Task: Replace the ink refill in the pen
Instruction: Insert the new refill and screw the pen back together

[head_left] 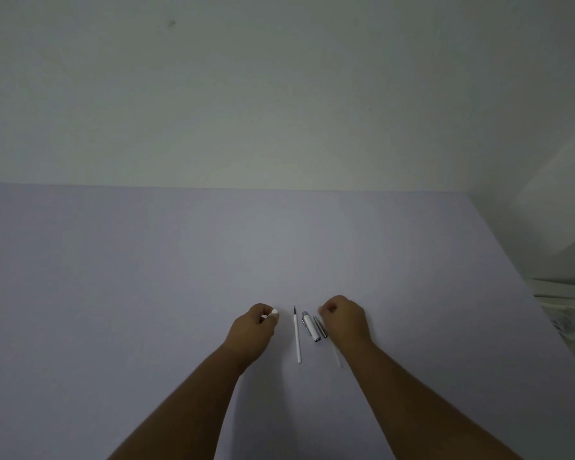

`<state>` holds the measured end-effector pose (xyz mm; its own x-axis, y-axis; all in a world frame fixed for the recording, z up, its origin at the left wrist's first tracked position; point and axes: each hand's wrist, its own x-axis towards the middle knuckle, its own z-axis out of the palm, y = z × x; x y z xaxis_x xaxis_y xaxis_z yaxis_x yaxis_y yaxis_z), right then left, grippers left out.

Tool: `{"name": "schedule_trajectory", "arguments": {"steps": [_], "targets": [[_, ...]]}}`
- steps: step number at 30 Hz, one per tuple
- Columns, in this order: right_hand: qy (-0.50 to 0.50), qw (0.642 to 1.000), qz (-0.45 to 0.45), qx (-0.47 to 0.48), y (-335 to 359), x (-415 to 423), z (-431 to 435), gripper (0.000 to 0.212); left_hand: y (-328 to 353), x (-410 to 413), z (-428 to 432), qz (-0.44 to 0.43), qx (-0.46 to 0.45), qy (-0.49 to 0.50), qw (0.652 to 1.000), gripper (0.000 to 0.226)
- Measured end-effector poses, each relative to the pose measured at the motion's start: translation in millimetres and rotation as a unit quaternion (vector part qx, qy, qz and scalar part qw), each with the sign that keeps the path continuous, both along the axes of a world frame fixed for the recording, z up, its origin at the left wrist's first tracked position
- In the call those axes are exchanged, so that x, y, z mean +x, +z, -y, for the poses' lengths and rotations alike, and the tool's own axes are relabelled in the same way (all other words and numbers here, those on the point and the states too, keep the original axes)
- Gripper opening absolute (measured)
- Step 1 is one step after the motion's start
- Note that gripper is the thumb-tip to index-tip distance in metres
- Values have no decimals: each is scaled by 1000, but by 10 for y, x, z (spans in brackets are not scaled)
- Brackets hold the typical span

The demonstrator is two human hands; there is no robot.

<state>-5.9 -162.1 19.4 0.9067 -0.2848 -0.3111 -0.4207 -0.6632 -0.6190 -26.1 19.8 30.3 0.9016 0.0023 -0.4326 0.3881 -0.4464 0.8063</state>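
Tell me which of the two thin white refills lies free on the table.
The refill with the dark tip, lying between the hands, untouched. The other refill runs under the right hand.

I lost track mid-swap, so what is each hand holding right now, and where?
Left hand pinches a small white piece at its fingertips. Right hand is closed over a thin refill near its upper end.

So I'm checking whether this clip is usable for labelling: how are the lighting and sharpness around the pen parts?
Head view: dim and flat, no glare, only faint shadows on the table. The white refill and pen cap read fairly clearly. The thin piece below the right hand is faint and smeared. The left hand pinches something small and white, too soft to name. Wide-angle bending shows at the edges.
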Motion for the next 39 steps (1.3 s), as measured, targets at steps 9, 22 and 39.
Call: {"name": "schedule_trajectory", "arguments": {"steps": [9, 22, 39], "targets": [[213, 947, -95, -219, -52, -103, -600, 24, -25, -35, -146, 11, 21, 1, 1000, 18], [-76, 984, 64, 148, 249, -68, -544, 19, 31, -78, -192, 18, 21, -51, 998, 16], [-85, 952, 91, 279, 422, -271, -306, 20, 269, -137, 142, 57, -1, -83, 995, 20]]}}
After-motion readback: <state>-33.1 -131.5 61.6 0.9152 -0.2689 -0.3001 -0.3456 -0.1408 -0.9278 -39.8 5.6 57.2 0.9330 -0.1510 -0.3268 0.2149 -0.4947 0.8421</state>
